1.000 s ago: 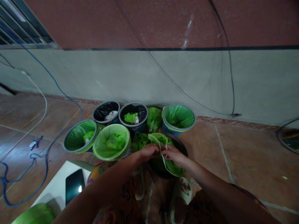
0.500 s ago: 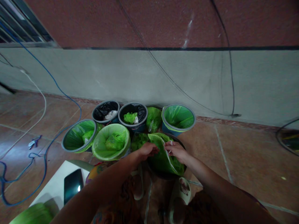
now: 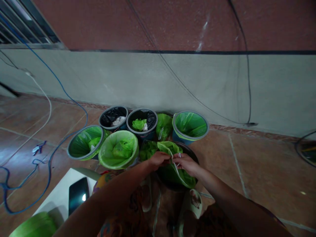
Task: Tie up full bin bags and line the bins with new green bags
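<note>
Where the person's 2 hands meet above the dark basin (image 3: 192,154), a green bag (image 3: 185,180) lies in it, the white cord (image 3: 179,174) of its edge right at the fingertips. The fingers of the right hand (image 3: 188,163) pinch this cord; those of the left hand (image 3: 158,159) bend against the bag's edge, though whether they pinch I cannot tell.

Left of the basin, a light green-lined bin (image 3: 105,154) holds a crumpled green bundle (image 3: 122,149); farther left, another lined bin (image 3: 79,142) contains a green clump (image 3: 94,143). Behind-left of the basin are 2 black-lined bins: 1 (image 3: 108,116) holds white scraps (image 3: 118,121), the other (image 3: 151,119) green plastic (image 3: 139,124). Behind-right of the basin stands a gray-rimmed, green-lined bin (image 3: 191,121).
</note>
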Motion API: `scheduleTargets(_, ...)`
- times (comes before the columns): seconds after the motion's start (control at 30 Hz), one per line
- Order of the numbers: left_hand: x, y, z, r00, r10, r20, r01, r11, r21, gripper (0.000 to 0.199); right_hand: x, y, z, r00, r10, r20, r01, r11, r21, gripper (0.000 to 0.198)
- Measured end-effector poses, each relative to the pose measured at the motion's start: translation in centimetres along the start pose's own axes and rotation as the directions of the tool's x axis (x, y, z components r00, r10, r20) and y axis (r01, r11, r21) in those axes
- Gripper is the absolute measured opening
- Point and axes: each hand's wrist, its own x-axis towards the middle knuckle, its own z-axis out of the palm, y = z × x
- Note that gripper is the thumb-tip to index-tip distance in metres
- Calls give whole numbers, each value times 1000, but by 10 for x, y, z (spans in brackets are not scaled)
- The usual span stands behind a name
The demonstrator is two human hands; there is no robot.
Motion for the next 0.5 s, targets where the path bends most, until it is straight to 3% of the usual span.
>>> scheduleTargets(0.2,0,4,-1,995,21,-97,-12,996,93,9,11,3,-8,998,-19,-63,13,996,-83,11)
scheduleTargets(0.37,2,11,-11,993,-74,-93,72,997,-22,10,23,6,-23,949,-271,-162,171,873,-457,6)
scheduleTargets(0.5,0,12,-14,997,-77,-13,77,997,6,9,28,11,-22,938,-314,-146,211,853,-478,5)
